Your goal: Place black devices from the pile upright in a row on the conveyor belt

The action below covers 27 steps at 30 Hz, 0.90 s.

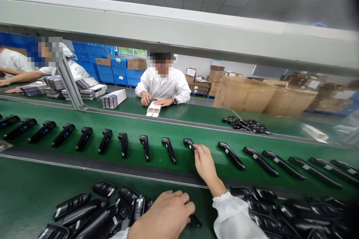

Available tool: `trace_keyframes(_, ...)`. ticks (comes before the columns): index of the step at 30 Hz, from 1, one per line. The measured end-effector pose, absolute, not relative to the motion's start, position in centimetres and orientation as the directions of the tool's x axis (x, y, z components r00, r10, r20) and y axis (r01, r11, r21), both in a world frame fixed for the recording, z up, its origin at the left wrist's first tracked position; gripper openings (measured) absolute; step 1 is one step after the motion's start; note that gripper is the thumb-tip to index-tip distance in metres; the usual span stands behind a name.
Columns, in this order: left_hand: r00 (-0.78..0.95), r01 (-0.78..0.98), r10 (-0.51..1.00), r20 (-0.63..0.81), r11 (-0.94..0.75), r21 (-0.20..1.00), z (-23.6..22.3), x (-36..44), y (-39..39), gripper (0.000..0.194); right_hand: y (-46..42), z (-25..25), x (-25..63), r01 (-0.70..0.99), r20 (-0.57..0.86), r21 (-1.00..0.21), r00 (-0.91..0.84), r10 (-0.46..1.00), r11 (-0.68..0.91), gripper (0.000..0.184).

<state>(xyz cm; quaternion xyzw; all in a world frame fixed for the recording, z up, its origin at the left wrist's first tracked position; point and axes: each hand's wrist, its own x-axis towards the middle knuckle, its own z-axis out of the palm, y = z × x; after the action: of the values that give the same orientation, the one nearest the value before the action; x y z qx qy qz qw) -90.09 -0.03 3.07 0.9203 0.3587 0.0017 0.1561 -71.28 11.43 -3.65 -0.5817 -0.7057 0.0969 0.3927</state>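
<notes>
A row of black angled handheld devices (230, 155) lies along the green conveyor belt (157, 129), several with a small white label. My right hand (206, 162) reaches onto the belt, its fingers closed around the lower part of one black handheld device (188, 142); only the bent upper end shows. Nearer to me, my left hand (166, 213) is curled, back of the hand up, beside a heap of black ribbed plastic parts (97, 209). A dark plastic piece (195, 221) sticks out under its thumb side; the fingers hide the rest.
More black parts (297, 213) are heaped at the lower right. Across the belt, a person (164, 86) in white handles a white box (154, 109). Black cables (246, 125) and stacked printed boxes (113, 99) lie on the far bench. A metal post (68, 78) stands left; a beam crosses above.
</notes>
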Motion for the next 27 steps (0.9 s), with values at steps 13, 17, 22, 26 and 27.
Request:
trace_keyframes(13,0.244,0.753,0.968,-0.053,-0.154,0.640,5.1,-94.1,3.3,0.029,9.3,-0.8,-75.4,-0.092,0.157,-0.987,-0.475,0.866,0.129,0.023)
trace_keyframes(17,0.267,0.928,0.955,-0.132,-0.218,0.302,5.6,-95.1,1.7,0.024,10.4,-2.1,-74.2,0.304,0.144,-0.924,-0.282,0.949,0.231,0.019)
trace_keyframes(22,0.240,0.971,0.921,-0.305,-0.224,0.087,4.5,-95.3,1.0,0.044,11.1,-4.3,-73.7,0.745,0.220,-0.607,-0.176,0.960,0.276,0.038)
trace_keyframes(26,0.256,0.966,0.915,-0.313,-0.233,0.109,4.0,-95.5,1.2,0.046,11.5,-5.0,-74.2,0.891,0.192,-0.415,-0.112,0.975,0.184,0.045)
trace_keyframes(27,0.268,0.963,0.913,-0.308,-0.241,0.122,4.1,-95.6,1.2,0.044,11.7,-5.0,-74.2,0.910,0.191,-0.379,-0.101,0.976,0.168,0.042)
